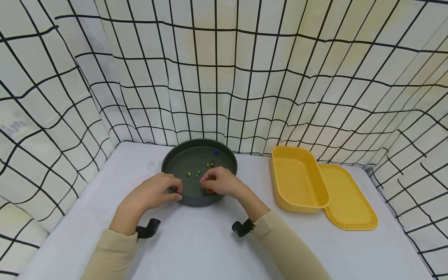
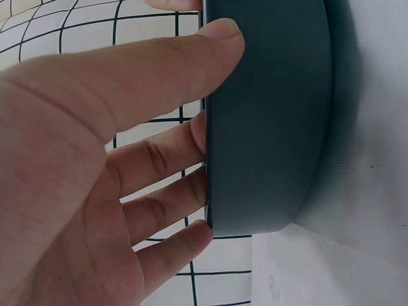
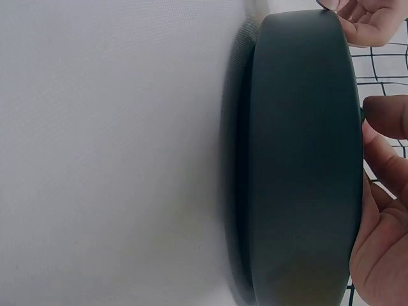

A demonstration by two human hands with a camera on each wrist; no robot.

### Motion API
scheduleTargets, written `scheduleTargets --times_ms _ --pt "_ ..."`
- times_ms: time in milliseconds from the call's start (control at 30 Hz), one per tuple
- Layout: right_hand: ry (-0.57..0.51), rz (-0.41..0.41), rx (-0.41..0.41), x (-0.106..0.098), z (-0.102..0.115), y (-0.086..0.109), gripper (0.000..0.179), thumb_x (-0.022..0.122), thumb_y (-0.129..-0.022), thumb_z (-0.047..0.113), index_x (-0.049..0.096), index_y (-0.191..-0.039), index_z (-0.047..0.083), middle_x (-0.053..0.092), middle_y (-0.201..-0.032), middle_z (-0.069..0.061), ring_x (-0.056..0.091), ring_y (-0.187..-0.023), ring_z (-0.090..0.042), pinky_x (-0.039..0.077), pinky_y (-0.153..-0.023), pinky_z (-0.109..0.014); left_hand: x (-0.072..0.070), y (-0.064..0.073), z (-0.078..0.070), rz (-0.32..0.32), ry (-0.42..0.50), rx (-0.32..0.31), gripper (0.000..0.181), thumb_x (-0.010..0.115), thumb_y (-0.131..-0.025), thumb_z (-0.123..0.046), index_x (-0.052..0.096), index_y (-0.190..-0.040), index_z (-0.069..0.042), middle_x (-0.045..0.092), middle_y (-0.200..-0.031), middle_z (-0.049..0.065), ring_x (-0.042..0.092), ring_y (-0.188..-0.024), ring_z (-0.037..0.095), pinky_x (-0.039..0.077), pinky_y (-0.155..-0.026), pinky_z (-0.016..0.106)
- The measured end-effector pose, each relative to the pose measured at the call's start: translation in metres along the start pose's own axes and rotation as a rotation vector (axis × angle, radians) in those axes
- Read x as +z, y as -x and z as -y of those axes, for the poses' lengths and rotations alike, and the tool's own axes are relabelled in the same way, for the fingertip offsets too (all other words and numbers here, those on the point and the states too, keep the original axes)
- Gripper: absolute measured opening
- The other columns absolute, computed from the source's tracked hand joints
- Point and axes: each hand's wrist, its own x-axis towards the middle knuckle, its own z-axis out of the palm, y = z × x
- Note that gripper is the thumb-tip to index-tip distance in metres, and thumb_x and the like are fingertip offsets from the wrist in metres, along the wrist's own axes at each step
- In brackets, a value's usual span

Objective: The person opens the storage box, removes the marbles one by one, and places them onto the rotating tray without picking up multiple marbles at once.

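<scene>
A round dark grey pan (image 1: 190, 187) stands on the table, with several small green and yellow marbles (image 1: 198, 171) and a blue marble (image 1: 216, 153) scattered on its bottom. My left hand (image 1: 154, 191) grips the near left rim; in the left wrist view the thumb (image 2: 217, 54) lies on the outer wall and the other fingers reach over the inside. Over the pan's near right part, my right hand (image 1: 221, 181) has its fingers curled, thumb and forefinger brought together. The right wrist view shows a small dark green marble (image 3: 363, 115) at the thumb tip, mostly hidden.
To the right stands a yellow rectangular container (image 1: 297, 179), partly overlapping a flat yellow lid (image 1: 348, 198). White cloth covers the table (image 1: 196, 245). Walls with a black grid net (image 1: 217, 77) surround the back and sides. Each wrist carries a black camera mount (image 1: 148, 228).
</scene>
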Motion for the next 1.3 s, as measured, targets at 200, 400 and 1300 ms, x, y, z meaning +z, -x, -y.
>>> scheduleTargets --times_ms 200,400,1300 --pt "0.015 0.002 -0.008 0.0 0.001 0.001 0.017 0.067 -0.094 0.023 0.074 -0.103 0.01 0.071 -0.088 0.0 0.067 -0.076 -0.014 0.054 -0.071 -0.028 0.0 0.0 0.0 -0.003 -0.001 0.001 0.017 0.08 -0.084 -0.021 0.065 -0.084 -0.029 0.057 -0.083 -0.012 0.055 -0.081 0.015 0.045 -0.071 0.033" --pt "0.01 0.0 -0.016 0.0 0.002 0.002 0.017 0.067 -0.094 0.022 0.074 -0.104 0.01 0.071 -0.088 -0.002 0.068 -0.076 -0.014 0.055 -0.07 -0.028 -0.001 0.001 0.0 -0.003 -0.005 -0.008 0.017 0.08 -0.084 -0.021 0.065 -0.084 -0.029 0.057 -0.084 -0.012 0.055 -0.082 0.016 0.045 -0.072 0.033" --pt "-0.432 -0.047 -0.133 -0.016 -0.028 0.03 0.029 0.062 -0.097 0.01 0.061 -0.12 -0.007 0.063 -0.11 -0.031 0.068 -0.087 -0.021 0.059 -0.08 -0.036 -0.001 0.004 0.001 -0.005 0.002 -0.007 0.017 0.079 -0.085 -0.022 0.064 -0.084 -0.03 0.058 -0.086 -0.012 0.053 -0.086 0.017 0.045 -0.075 0.036"
